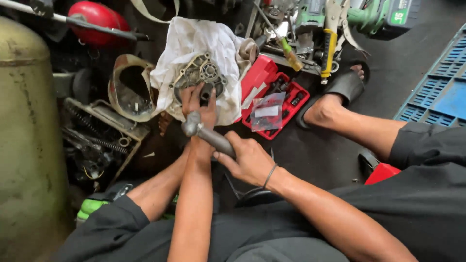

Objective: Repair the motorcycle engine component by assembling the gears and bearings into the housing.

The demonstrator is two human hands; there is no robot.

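Note:
My left hand (198, 103) presses a small dark cylindrical piece against a round grey metal engine cover (196, 73) with a bearing in its middle. The cover lies on a white cloth (204, 39) on the floor. My right hand (248, 159) is closed around the handle of a grey metal hammer (208, 135). The hammer's head (191, 125) hangs just below my left wrist, close to the cover. A thin bracelet circles my right wrist.
An open red tool case (286, 104) with a clear plastic bag lies right of the cloth. Pliers, a yellow-handled tool (328, 48) and a green power tool (383, 17) crowd the back. A big olive tank (24, 136) stands left, a blue crate (439, 87) right. My sandalled foot (335, 97) rests nearby.

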